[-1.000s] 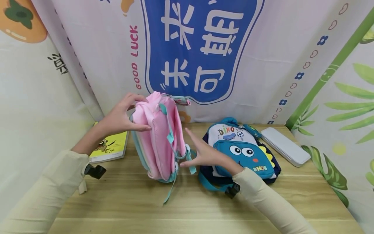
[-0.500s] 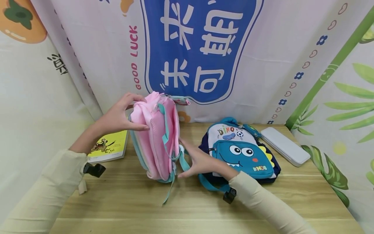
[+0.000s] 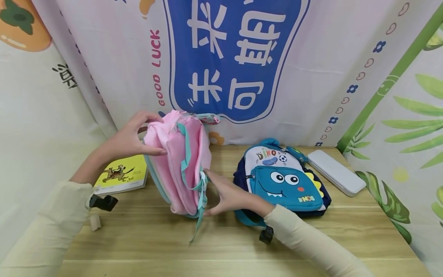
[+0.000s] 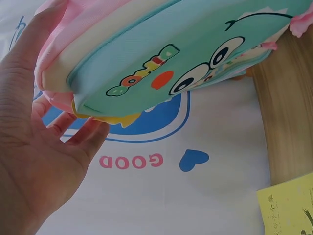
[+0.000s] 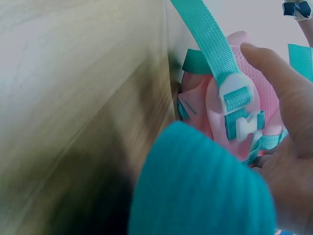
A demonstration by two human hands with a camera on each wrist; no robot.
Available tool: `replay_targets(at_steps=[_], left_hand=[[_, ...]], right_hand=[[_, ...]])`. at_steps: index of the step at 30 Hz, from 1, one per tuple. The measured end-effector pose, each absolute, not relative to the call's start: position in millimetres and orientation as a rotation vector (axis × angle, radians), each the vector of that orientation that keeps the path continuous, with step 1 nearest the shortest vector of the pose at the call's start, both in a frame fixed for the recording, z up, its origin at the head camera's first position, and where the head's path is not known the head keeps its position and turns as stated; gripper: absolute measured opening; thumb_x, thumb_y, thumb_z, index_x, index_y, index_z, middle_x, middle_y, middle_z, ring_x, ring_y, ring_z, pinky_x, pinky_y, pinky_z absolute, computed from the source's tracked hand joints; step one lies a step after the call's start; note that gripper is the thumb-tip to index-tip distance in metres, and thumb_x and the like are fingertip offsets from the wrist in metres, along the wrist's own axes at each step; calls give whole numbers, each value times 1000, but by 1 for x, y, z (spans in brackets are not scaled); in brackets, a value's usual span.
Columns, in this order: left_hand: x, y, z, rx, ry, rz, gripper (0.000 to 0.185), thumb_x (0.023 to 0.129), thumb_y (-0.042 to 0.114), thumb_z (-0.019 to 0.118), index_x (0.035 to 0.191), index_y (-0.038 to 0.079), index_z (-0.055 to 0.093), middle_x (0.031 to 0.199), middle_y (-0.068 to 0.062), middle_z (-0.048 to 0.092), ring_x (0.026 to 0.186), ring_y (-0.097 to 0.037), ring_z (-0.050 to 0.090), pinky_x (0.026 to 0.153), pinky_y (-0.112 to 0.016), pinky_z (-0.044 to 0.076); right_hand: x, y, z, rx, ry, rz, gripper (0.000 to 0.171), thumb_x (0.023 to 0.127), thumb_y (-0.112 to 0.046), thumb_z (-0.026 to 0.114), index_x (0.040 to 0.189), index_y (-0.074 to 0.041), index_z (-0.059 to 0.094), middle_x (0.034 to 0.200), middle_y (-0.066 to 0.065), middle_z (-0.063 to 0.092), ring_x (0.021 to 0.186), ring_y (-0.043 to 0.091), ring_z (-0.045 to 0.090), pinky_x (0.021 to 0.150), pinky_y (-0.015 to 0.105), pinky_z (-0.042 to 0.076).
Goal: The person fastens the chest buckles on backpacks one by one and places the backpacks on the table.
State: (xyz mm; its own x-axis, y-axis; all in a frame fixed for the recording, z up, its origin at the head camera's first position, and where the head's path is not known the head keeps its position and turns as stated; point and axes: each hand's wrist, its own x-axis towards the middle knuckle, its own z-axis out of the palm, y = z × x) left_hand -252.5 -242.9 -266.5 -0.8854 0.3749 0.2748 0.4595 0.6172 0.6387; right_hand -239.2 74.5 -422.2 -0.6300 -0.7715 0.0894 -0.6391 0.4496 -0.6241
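A pink backpack [image 3: 180,161] with teal straps stands upright on the wooden table [image 3: 221,246], left of centre. My left hand [image 3: 149,132] grips its top, thumb on the pink back panel and fingers over the far side. The left wrist view shows the bag's teal front [image 4: 161,54] with cartoon eyes, and my left hand [image 4: 54,122] wrapped round its upper edge. My right hand [image 3: 216,192] lies with fingers stretched against the bag's lower strap side. In the right wrist view its thumb [image 5: 274,73] touches the pink mesh beside a teal strap buckle [image 5: 237,105].
A blue dinosaur backpack [image 3: 287,182] lies flat just right of my right hand. A white pencil case [image 3: 335,171] sits at the back right. A yellow book [image 3: 121,175] lies at the left. Printed cloth walls close in behind and on both sides.
The pink backpack has shifted left and turned a little. My right hand moved left from open air to rest against its lower straps. The left hand kept its hold.
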Motion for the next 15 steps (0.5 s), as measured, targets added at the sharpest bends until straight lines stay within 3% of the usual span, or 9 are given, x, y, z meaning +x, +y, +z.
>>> replay_targets(at_steps=[7,15], left_hand=[[-248,-252,-266,-684,-2773,-1075,76,72,21,93,135,13,52,145,-10,42,132,-32,39,110,-69,37],[-244,-260,-269,-659,-2791,-1035,75,71,24,94,133,11,53,142,-11,44,129,-31,42,109,-67,40]], right_hand=[[-236,66,-426,-1235,2539,-879,133,75,-51,88,164,-15,-3,172,5,14,154,29,26,122,53,30],[-231,59,-432,-1235,2546,-853,134,75,-51,88,164,-13,-6,171,8,15,155,26,25,122,55,29]])
